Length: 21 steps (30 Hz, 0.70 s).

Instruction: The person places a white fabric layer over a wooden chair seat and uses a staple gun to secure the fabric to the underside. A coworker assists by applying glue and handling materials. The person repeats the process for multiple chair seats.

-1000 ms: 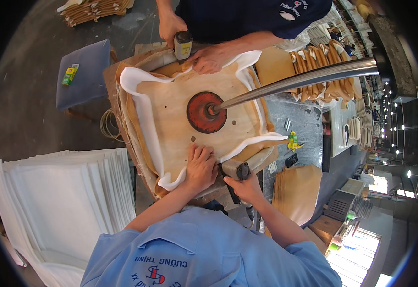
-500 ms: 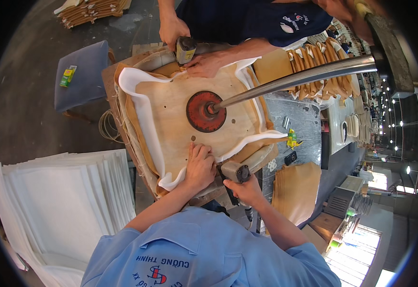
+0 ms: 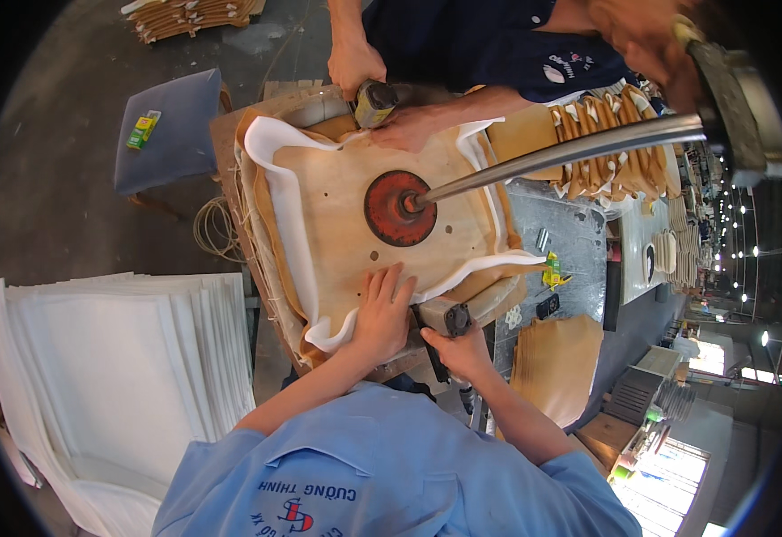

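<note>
A seat panel of pale plywood (image 3: 319,212) lies face down, with white padding (image 3: 294,234) and tan covering (image 3: 287,283) curling up around its edges. My left hand (image 3: 384,313) rests on the near edge of the plywood, fingers stretched out and slightly apart. Just right of it, my right hand (image 3: 464,354) is wrapped round the handle of a staple gun (image 3: 445,315), whose head is by the near edge of the panel. A round red pressing disc (image 3: 400,208) on a metal rod (image 3: 570,154) bears on the wood.
Across the panel, a co-worker's hand (image 3: 356,67) holds another staple gun (image 3: 375,103). White padding sheets (image 3: 140,358) are stacked at left, behind them a blue padded seat (image 3: 165,130). Tan sheets (image 3: 556,362) and small yellow-green packs (image 3: 552,270) lie at right.
The fingers of my left hand have straightened out over the wood. Panel, disc and the co-worker's staple gun appear slightly further right in the picture. My right hand keeps its grip.
</note>
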Available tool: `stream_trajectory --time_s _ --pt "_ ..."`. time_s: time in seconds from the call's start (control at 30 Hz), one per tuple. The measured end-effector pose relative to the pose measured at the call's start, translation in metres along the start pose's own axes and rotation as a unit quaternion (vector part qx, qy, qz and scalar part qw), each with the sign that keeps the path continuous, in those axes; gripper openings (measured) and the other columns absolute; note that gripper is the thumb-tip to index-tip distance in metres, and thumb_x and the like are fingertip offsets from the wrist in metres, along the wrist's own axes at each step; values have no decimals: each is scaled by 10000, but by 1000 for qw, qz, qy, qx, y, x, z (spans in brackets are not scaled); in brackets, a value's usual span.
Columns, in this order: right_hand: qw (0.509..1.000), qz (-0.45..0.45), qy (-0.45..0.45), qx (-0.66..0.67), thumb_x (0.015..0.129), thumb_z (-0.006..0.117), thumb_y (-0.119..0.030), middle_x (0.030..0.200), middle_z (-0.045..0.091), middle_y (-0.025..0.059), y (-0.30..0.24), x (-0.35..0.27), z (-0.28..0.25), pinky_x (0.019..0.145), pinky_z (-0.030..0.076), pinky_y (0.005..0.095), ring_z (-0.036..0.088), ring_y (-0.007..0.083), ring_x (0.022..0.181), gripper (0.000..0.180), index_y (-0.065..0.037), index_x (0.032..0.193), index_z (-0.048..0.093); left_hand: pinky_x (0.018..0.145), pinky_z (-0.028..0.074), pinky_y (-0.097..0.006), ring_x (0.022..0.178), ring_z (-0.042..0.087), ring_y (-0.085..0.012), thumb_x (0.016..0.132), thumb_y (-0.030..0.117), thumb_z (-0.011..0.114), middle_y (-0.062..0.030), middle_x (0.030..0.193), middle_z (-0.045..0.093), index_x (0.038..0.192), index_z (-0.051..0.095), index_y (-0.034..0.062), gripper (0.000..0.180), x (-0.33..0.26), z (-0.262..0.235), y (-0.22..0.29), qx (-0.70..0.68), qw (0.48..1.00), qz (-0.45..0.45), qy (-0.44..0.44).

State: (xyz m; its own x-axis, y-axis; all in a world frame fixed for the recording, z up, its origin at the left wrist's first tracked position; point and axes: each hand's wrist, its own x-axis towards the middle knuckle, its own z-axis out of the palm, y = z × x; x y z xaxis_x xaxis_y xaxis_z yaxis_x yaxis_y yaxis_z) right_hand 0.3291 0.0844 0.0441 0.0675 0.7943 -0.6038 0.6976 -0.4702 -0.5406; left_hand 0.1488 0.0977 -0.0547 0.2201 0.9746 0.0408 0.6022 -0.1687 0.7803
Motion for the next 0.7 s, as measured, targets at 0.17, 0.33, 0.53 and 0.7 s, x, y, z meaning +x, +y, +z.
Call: stream_trajectory --time_s 0.17,0.33,0.53,0.7 --pt "992 15 -30 121 946 848 -205 829 724 40 3 -5 -8 570 527 306 642 105 602 511 -22 1397 691 1366 107 -606 1696 114 -437 919 359 811 -163 1818 210 1707 360 66 954 -14 -8 0 52 995 -79 -43" --pt "990 17 -34 135 956 837 -180 801 709 18 -4 -15 -3 546 508 295 607 91 575 467 -21 1375 706 1370 90 -599 1705 87 -422 929 349 797 -148 1830 187 1712 347 67 947 -12 -6 -1 56 994 -83 -32" --pt "999 -9 -9 51 944 837 -197 792 710 39 -5 -8 6 554 519 311 616 99 570 497 -25 1389 697 1372 96 -599 1707 98 -405 921 303 795 -134 1832 194 1698 370 67 917 -11 -12 6 38 993 -96 -49" --pt "997 22 -32 71 941 834 -192 815 725 40 -18 -10 -1 551 525 315 623 107 563 530 -28 1420 676 1374 89 -598 1711 88 -397 903 265 808 -134 1837 176 1692 376 64 922 -7 -15 6 35 994 -97 -43"
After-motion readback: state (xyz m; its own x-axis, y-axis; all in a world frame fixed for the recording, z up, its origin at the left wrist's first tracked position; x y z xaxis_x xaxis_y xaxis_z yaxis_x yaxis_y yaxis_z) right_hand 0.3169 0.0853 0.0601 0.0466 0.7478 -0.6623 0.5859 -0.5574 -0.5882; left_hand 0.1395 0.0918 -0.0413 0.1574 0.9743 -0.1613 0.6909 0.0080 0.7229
